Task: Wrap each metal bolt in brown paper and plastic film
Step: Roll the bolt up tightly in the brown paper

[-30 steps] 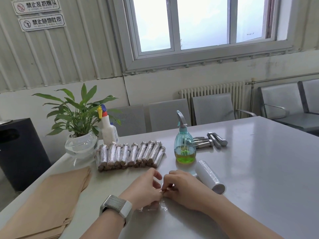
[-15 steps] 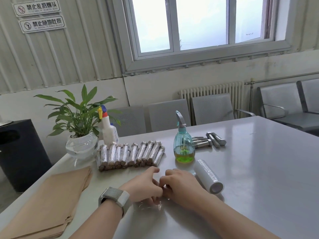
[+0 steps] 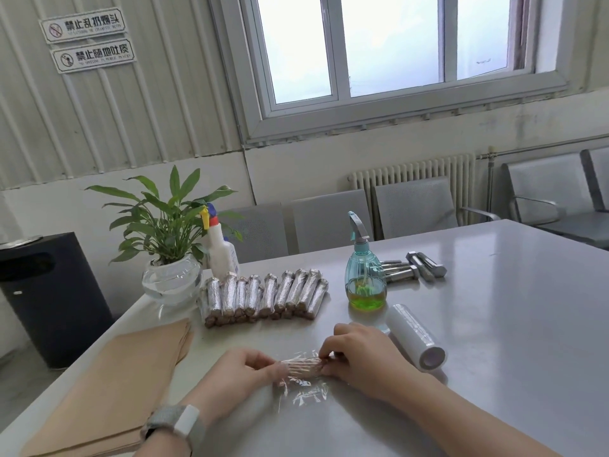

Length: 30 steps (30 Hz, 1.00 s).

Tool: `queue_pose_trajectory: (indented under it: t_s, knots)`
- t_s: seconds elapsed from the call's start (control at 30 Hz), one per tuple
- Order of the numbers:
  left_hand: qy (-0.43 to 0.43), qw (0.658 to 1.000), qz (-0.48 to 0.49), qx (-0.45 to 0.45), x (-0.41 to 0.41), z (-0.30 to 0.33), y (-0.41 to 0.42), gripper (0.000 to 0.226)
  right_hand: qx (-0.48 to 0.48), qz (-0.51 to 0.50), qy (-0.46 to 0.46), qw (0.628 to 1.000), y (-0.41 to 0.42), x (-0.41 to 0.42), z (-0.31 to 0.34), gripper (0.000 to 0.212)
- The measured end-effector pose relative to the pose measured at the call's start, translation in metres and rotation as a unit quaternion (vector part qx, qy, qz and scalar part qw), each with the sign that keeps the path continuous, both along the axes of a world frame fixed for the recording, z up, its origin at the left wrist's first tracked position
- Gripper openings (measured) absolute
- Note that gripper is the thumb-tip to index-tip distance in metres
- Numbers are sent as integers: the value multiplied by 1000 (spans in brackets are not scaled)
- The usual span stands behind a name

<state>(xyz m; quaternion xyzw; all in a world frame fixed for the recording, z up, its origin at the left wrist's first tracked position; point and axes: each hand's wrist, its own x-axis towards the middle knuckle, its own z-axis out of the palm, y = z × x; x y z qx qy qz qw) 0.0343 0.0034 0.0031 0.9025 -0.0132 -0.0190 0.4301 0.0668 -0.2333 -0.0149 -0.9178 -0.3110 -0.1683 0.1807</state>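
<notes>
We judge the bolt [image 3: 301, 367] heavy and stiff for its size, rigid inside a soft paper skin, so it should roll rather than bend. The plastic film [image 3: 304, 392] around it looks thin, clingy and easily wrinkled; pull too hard and it likely tears or bunches. Best hold, we think: pinch the two ends and leave the middle free to turn.

The bolt lies crosswise on the table [image 3: 494, 341], near the front edge, between both hands. Our left hand [image 3: 245, 374] pinches its left end, our right hand [image 3: 359, 357] pinches the right end, fingers curled closed on it. Loose film trails on the table just in front of the bolt, toward us.

The film roll [image 3: 416, 346] lies just right of the right hand, not touching it. Wrapped bolts [image 3: 263, 296] sit in a row farther back, bare bolts [image 3: 413, 270] toward the far right behind the spray bottle [image 3: 364, 278], and the brown paper [image 3: 108, 390] is stacked at the left edge.
</notes>
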Motion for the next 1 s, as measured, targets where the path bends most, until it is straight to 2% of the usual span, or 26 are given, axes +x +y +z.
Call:
queue_pose_trajectory:
  t_s: [0.13, 0.27, 0.3, 0.37, 0.5, 0.6, 0.73, 0.87, 1.0]
  knots:
    - [-2, 1000, -4, 21, 4, -6, -4, 27, 6, -9, 11, 1000, 1, -3, 1, 24]
    - [-43, 988, 9, 147, 5, -9, -9, 26, 26, -28, 46, 998, 3, -4, 3, 22]
    - [-56, 990, 14, 130, 4, -10, -12, 26, 46, -38, 67, 996, 2, -4, 3, 22]
    - [-77, 996, 26, 36, 0, -9, -20, 25, 84, -54, 112, 989, 2, -5, 5, 20]
    - [-152, 983, 46, -93, 6, -1, -34, 23, 161, -69, 178, 968, -5, -7, 6, 8]
    - [-183, 966, 26, -180, 16, 2, -58, 19, 196, -72, 188, 960, -12, -11, 5, 16]
    - [-208, 944, 12, -255, 29, 2, -102, 7, 209, -69, 182, 958, -17, -16, 2, 7]
    - [-197, 938, 23, -285, 43, -1, -128, 27, 235, -75, 176, 953, -18, -18, -1, 21]
    - [-190, 925, 77, -319, 56, -11, -145, 35, 217, -95, 134, 962, -17, -19, -1, 9]
